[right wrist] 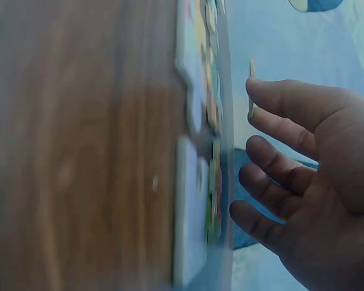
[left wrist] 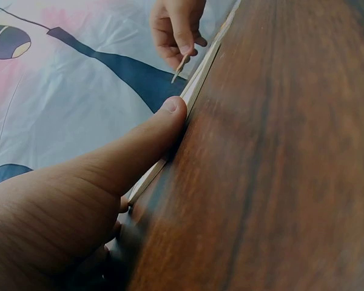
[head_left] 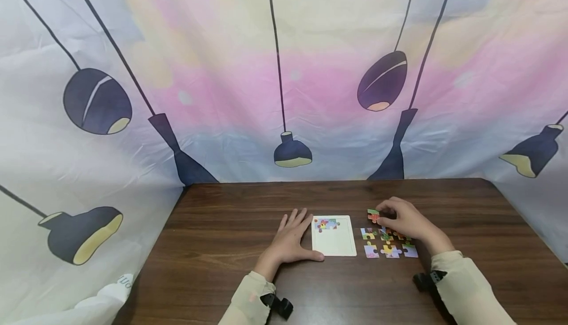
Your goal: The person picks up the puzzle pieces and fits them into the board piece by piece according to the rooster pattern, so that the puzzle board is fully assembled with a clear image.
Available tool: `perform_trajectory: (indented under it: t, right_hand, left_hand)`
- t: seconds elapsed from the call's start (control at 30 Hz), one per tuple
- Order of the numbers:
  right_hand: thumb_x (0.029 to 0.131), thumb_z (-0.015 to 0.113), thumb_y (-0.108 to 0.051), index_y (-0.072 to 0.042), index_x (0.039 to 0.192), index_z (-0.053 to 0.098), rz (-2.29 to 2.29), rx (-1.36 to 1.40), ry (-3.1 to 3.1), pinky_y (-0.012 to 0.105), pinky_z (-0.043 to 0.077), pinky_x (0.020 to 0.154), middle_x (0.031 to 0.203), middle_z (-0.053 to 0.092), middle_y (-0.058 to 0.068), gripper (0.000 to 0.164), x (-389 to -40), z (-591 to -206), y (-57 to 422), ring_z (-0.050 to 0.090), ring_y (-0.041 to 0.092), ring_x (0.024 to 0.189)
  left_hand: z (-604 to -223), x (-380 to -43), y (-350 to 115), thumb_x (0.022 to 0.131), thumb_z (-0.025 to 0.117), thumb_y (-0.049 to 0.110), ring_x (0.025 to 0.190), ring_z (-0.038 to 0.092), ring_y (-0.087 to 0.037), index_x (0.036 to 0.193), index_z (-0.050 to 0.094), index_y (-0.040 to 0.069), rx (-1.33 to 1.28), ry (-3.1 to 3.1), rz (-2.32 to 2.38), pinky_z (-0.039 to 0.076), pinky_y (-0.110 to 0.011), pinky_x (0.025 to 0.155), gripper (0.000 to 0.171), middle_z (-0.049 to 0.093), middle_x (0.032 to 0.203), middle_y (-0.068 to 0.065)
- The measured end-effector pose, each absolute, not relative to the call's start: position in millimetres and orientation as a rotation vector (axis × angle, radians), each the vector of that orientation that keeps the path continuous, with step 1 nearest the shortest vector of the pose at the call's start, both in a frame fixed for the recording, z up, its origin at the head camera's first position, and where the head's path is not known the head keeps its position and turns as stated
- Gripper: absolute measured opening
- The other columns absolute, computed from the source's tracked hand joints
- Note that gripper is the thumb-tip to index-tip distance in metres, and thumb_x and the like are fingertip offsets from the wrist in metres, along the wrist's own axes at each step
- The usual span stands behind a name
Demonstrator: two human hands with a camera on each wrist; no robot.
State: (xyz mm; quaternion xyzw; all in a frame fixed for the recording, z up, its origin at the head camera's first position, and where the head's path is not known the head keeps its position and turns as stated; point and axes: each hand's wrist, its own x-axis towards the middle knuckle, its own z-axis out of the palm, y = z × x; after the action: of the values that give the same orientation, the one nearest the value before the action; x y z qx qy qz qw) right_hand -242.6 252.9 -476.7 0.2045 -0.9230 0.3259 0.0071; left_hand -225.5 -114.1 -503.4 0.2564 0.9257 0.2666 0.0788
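Observation:
A square white puzzle board (head_left: 334, 244) lies on the table, with a few joined colorful pieces (head_left: 327, 223) at its upper left. My left hand (head_left: 288, 242) spreads its fingers along the board's left side, and its thumb (left wrist: 151, 136) touches the near edge. Between thumb and index finger, my right hand (head_left: 407, 221) pinches a red and green puzzle piece (head_left: 372, 215). In the right wrist view this piece (right wrist: 252, 68) is seen edge-on, raised above the table. Under and near that hand lie several loose puzzle pieces (head_left: 391, 251) in rows, some partly hidden by it.
The dark wooden table (head_left: 222, 246) extends on both sides of the board. Behind it hangs a pastel cloth (head_left: 333, 93) printed with lamps. Both wrists wear a black camera mount, such as the one on the left wrist (head_left: 278, 305).

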Motion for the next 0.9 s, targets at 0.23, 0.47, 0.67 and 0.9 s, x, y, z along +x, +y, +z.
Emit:
perform_trajectory:
  t: [0.23,0.47,0.67,0.9]
  right_hand:
    - [0.098,0.078,-0.018,-0.004,0.119,0.074,1.051,0.690,-2.904,0.041,0.053,0.076,0.107,0.064,0.004,0.026,-248.0,-474.7,235.0,0.058,0.017,0.091]
    - [0.098,0.078,-0.019,-0.004,0.120,0.074,1.059,0.811,-2.890,0.042,0.055,0.081,0.108,0.065,0.003,0.027,-250.3,-475.5,215.7,0.060,0.019,0.096]
    - [0.098,0.078,-0.018,-0.003,0.119,0.074,1.067,0.895,-2.855,0.041,0.055,0.080,0.107,0.065,0.004,0.027,-251.8,-477.4,200.4,0.061,0.019,0.095]
    - [0.097,0.079,-0.020,-0.005,0.119,0.075,1.050,0.930,-2.886,0.041,0.055,0.084,0.106,0.065,0.001,0.027,-252.6,-478.8,187.9,0.060,0.017,0.097]
  left_hand:
    - [-504.0,-226.4,-114.4,0.078,0.088,0.061,0.163,0.006,-0.036,0.167,0.033,0.010,0.782,2.772,0.798,0.004,-0.058,0.130,0.116,0.019,0.175,-0.014]
    - [-502.5,-225.6,-114.4,0.079,0.087,0.061,0.163,0.006,-0.036,0.167,0.032,0.010,0.767,2.764,0.792,0.003,-0.058,0.130,0.116,0.018,0.175,-0.013]
    - [-503.3,-225.4,-113.9,0.079,0.087,0.061,0.163,0.006,-0.036,0.167,0.032,0.010,0.760,2.766,0.780,0.004,-0.058,0.130,0.116,0.019,0.175,-0.013]
    - [-503.0,-225.5,-113.5,0.079,0.088,0.061,0.163,0.007,-0.036,0.167,0.032,0.009,0.754,2.763,0.781,0.005,-0.058,0.130,0.116,0.019,0.175,-0.014]
